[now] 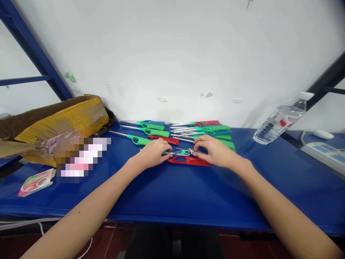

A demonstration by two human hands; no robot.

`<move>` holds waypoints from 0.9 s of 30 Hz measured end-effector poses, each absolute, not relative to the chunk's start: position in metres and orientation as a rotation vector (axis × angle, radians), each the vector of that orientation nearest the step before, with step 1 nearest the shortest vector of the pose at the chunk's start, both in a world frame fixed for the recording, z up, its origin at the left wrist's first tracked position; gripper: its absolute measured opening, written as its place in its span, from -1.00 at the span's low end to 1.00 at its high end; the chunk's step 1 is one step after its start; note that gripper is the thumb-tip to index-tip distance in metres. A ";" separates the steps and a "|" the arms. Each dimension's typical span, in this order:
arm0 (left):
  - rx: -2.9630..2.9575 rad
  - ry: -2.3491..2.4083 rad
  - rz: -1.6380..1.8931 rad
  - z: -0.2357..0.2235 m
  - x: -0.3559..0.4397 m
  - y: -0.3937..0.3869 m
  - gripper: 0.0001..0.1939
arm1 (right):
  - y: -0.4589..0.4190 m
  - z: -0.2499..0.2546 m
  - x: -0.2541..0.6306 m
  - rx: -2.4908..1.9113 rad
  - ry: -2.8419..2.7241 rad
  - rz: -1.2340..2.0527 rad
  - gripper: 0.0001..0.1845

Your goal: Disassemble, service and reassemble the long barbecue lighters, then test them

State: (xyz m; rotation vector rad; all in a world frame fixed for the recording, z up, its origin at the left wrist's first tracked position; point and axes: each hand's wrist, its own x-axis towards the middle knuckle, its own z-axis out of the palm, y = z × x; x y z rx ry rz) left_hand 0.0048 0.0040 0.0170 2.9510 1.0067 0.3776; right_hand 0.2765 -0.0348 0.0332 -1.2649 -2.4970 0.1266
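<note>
Red half of a lighter casing [190,161] lies on the blue table just below my fingertips. My left hand [153,154] is closed in a pinch on the metal rod of a long-nosed lighter, with teal plastic and thin wires showing between my hands. My right hand [211,148] pinches a small pale metallic piece at the wires' right end; its full shape is hidden by the fingers. A second red casing piece [172,140] lies behind my hands. Green long-nosed lighters [155,132] lie behind my left hand, and more green lighters [219,128] lie behind my right.
An open cardboard box [88,111] with yellow tape stands at the left, beside a printed card [37,181]. A tilted water bottle [280,120] leans at the right, near a white device [327,153]. Behind the blue table [167,198] rises a white wall.
</note>
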 end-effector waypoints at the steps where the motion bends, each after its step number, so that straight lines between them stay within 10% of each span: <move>1: 2.950 0.991 0.385 0.017 0.005 0.004 -0.81 | -0.035 0.033 0.277 -1.263 -2.494 0.128 -0.83; 27: 2.822 1.393 0.566 0.005 -0.007 0.028 -0.71 | -0.039 0.034 0.275 -1.222 -2.571 0.263 -0.73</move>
